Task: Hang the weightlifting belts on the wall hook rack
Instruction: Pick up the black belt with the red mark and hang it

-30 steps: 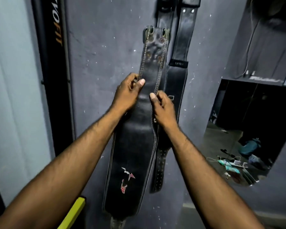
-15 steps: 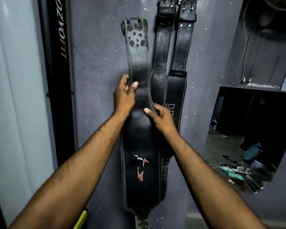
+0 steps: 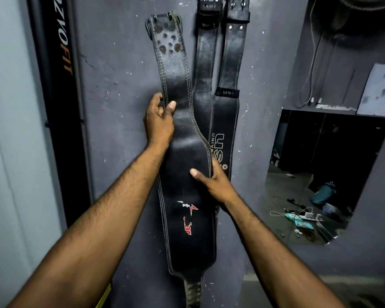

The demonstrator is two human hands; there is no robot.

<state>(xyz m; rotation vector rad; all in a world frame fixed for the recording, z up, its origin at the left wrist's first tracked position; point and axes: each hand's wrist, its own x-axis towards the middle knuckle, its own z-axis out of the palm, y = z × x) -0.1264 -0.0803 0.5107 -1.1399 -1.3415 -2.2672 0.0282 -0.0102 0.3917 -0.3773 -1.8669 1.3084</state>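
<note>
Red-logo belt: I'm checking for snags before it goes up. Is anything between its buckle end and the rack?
Nothing visible does: only bare wall shows above the buckle end of the red-logo belt. The rack is out of view above. The nearest hung belt hangs to its right.

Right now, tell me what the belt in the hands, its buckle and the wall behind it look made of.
The held belt looks like black leather with a dull sheen, creases and pale stitched edges, though it could be synthetic. Its buckle is likely dark metal, with round, rusty-looking rivets below it. The wall seems to be painted plaster or concrete, matt grey and chipped with white specks.
</note>
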